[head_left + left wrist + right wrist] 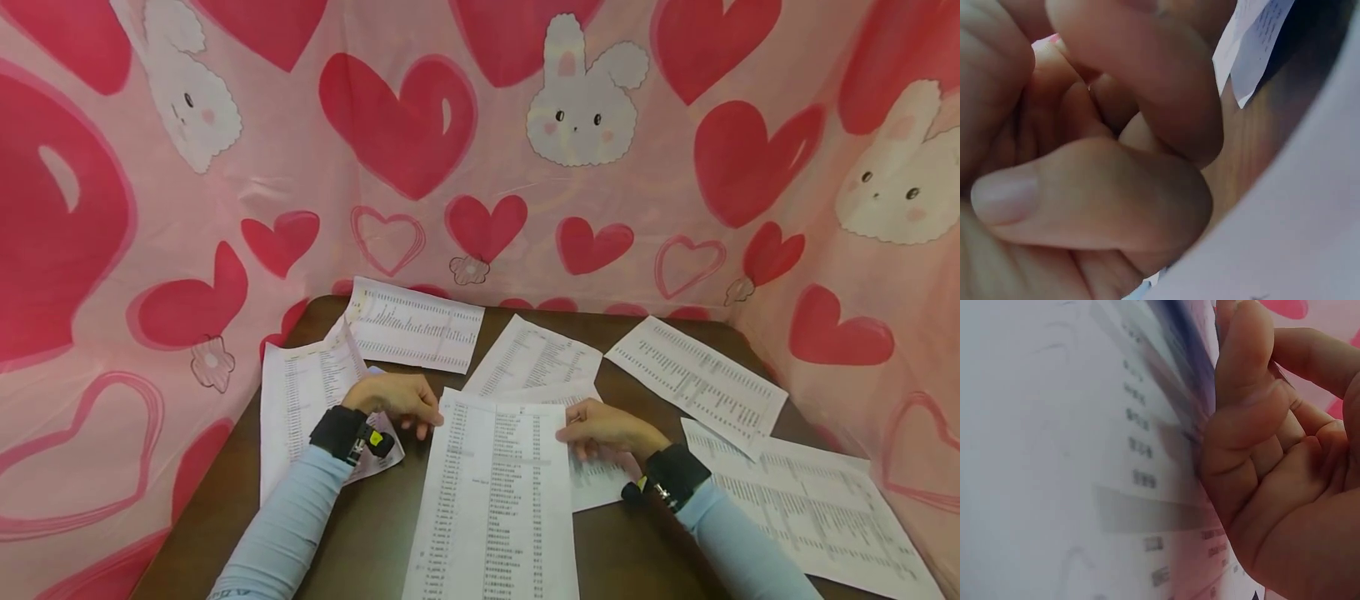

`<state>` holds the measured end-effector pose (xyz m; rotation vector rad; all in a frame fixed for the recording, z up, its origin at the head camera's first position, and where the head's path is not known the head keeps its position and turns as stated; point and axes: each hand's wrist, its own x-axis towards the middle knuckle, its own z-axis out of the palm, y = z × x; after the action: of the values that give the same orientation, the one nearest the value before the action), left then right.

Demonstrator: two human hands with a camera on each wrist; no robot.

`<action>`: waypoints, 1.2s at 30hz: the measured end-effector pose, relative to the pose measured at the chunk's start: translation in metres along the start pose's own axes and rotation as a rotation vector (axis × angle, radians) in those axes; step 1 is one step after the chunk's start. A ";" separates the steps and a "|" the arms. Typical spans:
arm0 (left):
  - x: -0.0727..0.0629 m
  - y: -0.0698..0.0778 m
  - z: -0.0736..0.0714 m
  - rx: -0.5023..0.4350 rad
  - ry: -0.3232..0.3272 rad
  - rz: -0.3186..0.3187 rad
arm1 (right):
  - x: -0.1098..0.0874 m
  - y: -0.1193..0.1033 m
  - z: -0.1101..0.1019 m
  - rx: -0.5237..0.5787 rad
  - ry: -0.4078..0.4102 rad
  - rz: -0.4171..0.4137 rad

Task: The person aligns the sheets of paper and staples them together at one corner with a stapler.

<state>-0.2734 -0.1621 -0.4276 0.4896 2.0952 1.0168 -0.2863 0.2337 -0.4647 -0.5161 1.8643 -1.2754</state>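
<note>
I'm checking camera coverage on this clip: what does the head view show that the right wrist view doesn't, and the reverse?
Only the head view shows the left hand, both light blue sleeves, the brown table and the rabbit faces.

Only the right wrist view shows the right hand close up from its palm side.

Both share that hand, the printed sheet it pinches, and part of the pink heart-patterned backdrop.

Head-high view, 2 wrist close-ups
</note>
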 end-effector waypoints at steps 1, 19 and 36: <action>0.001 0.000 0.001 0.003 0.001 -0.009 | 0.000 0.001 0.001 -0.004 0.006 0.004; 0.003 0.002 0.009 0.047 0.034 -0.070 | -0.004 0.002 0.010 -0.103 0.071 0.039; 0.003 0.002 0.008 0.072 0.058 -0.085 | 0.001 0.001 0.008 -0.164 0.094 0.051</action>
<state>-0.2696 -0.1547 -0.4304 0.4073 2.1904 0.9197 -0.2806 0.2288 -0.4670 -0.4981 2.0595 -1.1362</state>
